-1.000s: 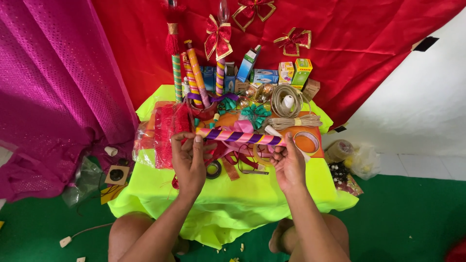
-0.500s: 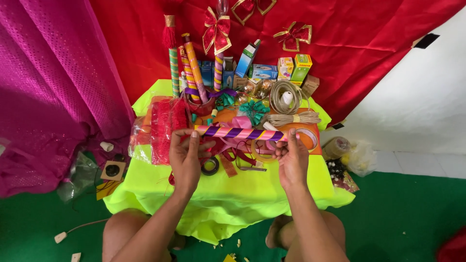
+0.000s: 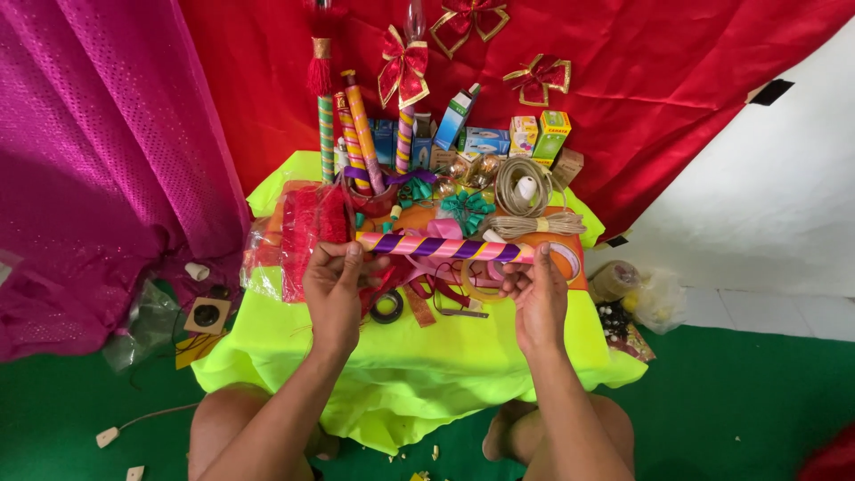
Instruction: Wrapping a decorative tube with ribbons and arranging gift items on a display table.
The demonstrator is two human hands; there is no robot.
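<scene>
I hold a long stick wrapped in pink, purple and yellow ribbon stripes level above a small table with a neon yellow cloth. My left hand pinches its left end and my right hand grips its right end. Under the stick lie a black tape roll, loose dark red ribbon and a clear tape ring.
Several wrapped sticks stand in a pot at the back, beside small boxes, twine coils and a red fringe bundle. Red cloth with bows hangs behind, pink fabric at left. A plastic bag sits on the green floor.
Both hands keep hold of the stick, and the right hand's fingers have shifted a little on its end. The view has wobbled slightly.
</scene>
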